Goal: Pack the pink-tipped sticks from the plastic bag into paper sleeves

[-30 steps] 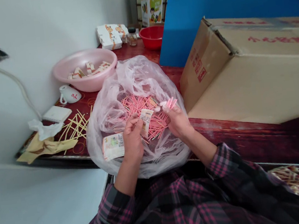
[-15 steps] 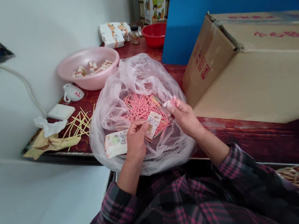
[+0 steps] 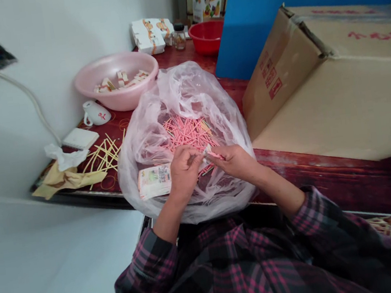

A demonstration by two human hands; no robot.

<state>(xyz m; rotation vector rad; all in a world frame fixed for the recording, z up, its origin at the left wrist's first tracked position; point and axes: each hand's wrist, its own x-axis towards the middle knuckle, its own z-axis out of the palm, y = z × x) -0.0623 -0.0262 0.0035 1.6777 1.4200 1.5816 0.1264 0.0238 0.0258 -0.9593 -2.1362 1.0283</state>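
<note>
My left hand (image 3: 184, 170) pinches a small printed paper packet (image 3: 206, 152) over a clear plastic bag (image 3: 129, 147). Closed around a few pink sticks (image 3: 216, 155), my right hand (image 3: 238, 161) meets the packet, with the sticks' ends at its edge. Whether the ends are inside the packet I cannot tell. Below both hands, a heap of thin pink sticks (image 3: 186, 131) fills the middle of the bag. A stack of flat printed packets (image 3: 154, 181) lies on the bag just left of my left hand.
Folded paper pieces lie in a pink basin (image 3: 83, 86) at the back left. Beside it are a white mug (image 3: 97, 113), loose yellow sticks (image 3: 106, 155) and crumpled paper (image 3: 67, 181). A large cardboard box (image 3: 303, 95) stands close on the right, by a blue panel (image 3: 249, 30).
My right hand has moved left and down with the pink sticks to the packet in my left hand. The packet, flat and facing up before, is now mostly hidden by my fingers.
</note>
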